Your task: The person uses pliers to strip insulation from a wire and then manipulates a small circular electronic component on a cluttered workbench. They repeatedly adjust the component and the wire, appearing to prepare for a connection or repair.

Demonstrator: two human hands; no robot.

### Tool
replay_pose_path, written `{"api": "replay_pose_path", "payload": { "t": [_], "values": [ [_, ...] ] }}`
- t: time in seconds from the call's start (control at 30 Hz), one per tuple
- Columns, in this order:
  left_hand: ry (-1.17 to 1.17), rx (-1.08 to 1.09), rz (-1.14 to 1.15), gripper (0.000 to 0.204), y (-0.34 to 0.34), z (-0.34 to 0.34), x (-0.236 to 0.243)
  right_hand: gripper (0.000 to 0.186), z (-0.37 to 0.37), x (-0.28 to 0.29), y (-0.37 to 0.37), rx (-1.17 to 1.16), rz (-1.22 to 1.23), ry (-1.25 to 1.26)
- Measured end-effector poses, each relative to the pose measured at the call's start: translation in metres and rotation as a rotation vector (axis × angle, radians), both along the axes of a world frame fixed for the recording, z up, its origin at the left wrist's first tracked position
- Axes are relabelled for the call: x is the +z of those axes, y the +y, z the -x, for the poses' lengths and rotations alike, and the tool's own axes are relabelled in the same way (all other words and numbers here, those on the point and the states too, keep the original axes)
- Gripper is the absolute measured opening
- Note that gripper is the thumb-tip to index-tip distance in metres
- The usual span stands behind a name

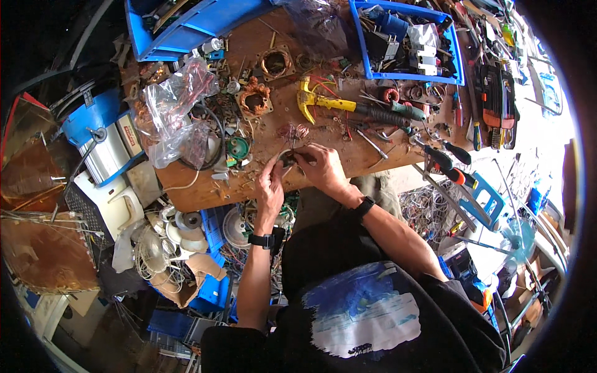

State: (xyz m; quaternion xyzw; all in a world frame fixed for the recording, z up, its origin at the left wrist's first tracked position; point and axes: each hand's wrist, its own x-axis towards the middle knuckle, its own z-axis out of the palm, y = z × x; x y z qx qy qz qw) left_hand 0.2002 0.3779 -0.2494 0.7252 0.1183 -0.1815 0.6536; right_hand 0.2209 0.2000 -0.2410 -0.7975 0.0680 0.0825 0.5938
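Near the front edge of the wooden bench, my left hand (269, 181) and my right hand (320, 166) both grip a small ring-shaped part (286, 158), its details partly hidden by my fingers. Thin copper wires (294, 132) stand up just above it. A yellow claw hammer (323, 102) with a dark handle lies beyond my hands. A green round part (238, 147) sits left of my left hand, and a copper-wound motor core (254, 98) lies farther back.
The cluttered bench (205, 193) carries plastic bags (177, 109), pliers, screwdrivers and a blue crate (404, 78) of parts. A blue-and-silver machine (99, 149) stands at left. Tangled wires (423, 211), fan cages (155, 248) and boxes crowd the lower level around my body.
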Motion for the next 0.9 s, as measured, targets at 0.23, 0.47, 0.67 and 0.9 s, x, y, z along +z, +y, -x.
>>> {"api": "replay_pose_path", "payload": {
  "t": [0.23,0.47,0.67,0.9],
  "values": [
    [0.077,0.17,0.254,0.029,0.012,0.01,-0.013,0.024,0.003,0.004,-0.005,-0.015,-0.313,0.238],
    [0.188,0.242,0.373,0.026,0.006,0.003,0.001,0.028,0.01,-0.008,-0.012,-0.027,-0.552,0.407],
    [0.165,0.204,0.3,0.027,0.001,0.0,0.003,0.027,0.009,-0.007,-0.016,-0.058,-0.643,0.409],
    [0.164,0.332,0.115,0.031,-0.006,0.003,-0.002,0.027,0.021,-0.011,-0.042,0.02,-0.562,0.378]
  ]
}}
